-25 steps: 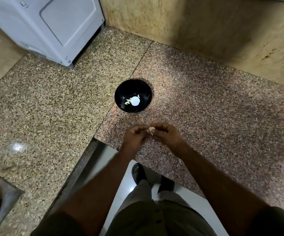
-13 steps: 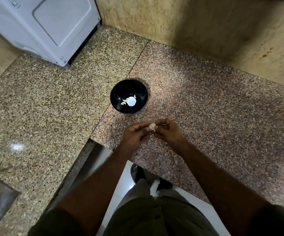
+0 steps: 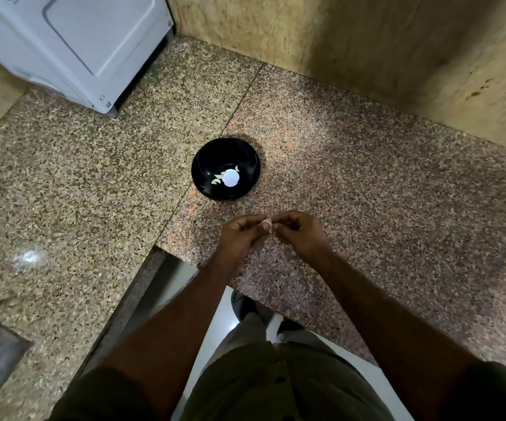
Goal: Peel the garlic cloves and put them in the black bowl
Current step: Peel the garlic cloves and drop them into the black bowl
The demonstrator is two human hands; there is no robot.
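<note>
A single garlic clove (image 3: 267, 222) is pinched between the two hands, just above the speckled granite worktop (image 3: 367, 183) and near its front edge. The left hand (image 3: 241, 235) is curled, its fingers (image 3: 253, 219) closed on the clove from the left, with the thumb pressed against the clove's near side. The right hand (image 3: 302, 235) is curled too, and its fingers (image 3: 285, 218) are closed on the clove from the right, so the clove is held by both hands at once. Whether any skin is left on the clove cannot be told (it is small and partly covered by the fingertips).

The black bowl (image 3: 226, 168) is seen standing on the worktop just beyond the hands, apart from them and a little to the left. At its bottom a few pale peeled cloves (image 3: 217, 180) are gathered, lying beside a bright round white patch; what that patch is cannot be told.

A seam in the granite runs past the bowl's left side, and the stone to its left is yellower than the pinkish slab under the hands. A white appliance (image 3: 72, 47) is set at the far left corner of the worktop, against a tan stone wall (image 3: 352, 41). Below the worktop's front edge, olive-coloured clothing (image 3: 276, 387) and dark footwear (image 3: 242, 305) on a white floor are visible.
</note>
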